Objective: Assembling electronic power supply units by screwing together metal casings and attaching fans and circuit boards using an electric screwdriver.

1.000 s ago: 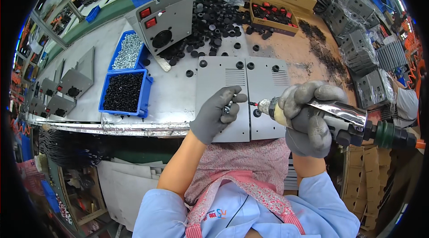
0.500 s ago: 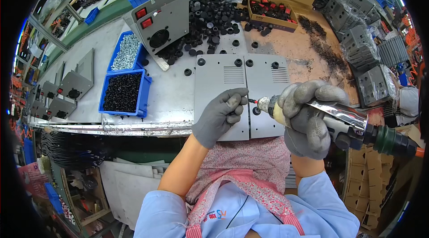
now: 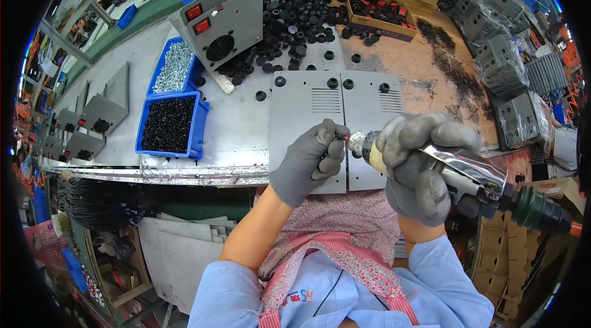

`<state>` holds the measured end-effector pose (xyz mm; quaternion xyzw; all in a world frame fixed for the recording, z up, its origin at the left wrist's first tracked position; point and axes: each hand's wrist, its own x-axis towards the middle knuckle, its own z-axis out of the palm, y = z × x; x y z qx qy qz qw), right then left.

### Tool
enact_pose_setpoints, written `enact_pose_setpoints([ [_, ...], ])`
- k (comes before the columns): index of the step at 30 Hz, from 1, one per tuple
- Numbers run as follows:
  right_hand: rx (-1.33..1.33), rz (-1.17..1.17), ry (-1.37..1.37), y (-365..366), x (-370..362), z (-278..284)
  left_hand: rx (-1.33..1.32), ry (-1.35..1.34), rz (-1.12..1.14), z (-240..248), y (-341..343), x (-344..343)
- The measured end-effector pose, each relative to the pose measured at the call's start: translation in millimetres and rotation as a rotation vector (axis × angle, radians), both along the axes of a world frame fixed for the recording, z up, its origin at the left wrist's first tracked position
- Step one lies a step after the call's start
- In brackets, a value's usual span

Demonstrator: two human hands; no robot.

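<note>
My right hand [image 3: 425, 161] grips an air screwdriver [image 3: 471, 177], a silver tool with a dark green hose end, its tip pointing left. My gloved left hand [image 3: 311, 158] is closed in a pinch right at that tip, where a small dark piece with a red spot shows; its kind is too small to tell. Below both hands lie two grey slotted metal panels [image 3: 301, 106] side by side. Round black rubber feet [image 3: 332, 83] stand near their far corners. Another foot sits partly hidden by the tool tip.
Left of the panels stand a blue bin of black screws [image 3: 166, 123] and a blue bin of silver hardware [image 3: 174, 68]. A bent grey panel with red switches [image 3: 225, 35] stands behind, beside a heap of black feet [image 3: 295, 23]. A carton of red-black switches [image 3: 381, 14] is at the back right.
The driver's tip has moved slightly left to meet the fingers of my left hand, which has shifted a little to the right. The bit's exposed length is now hidden at the fingers.
</note>
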<state>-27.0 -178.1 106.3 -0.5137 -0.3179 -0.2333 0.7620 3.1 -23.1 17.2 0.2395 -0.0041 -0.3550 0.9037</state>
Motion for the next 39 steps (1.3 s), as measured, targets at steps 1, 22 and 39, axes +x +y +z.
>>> enact_pose_setpoints([
  [1,0.002,0.021,-0.005,-0.2,0.0,0.0,0.002,0.013,0.002,-0.7,-0.5,0.2],
  [22,-0.050,0.111,-0.134,-12.2,16.6,-5.1,0.078,-0.053,-0.023,3.5,-2.7,18.2],
  [39,-0.105,-0.093,-0.135,-10.5,32.5,-12.8,0.462,-0.376,-0.046,-7.2,3.2,45.1],
])
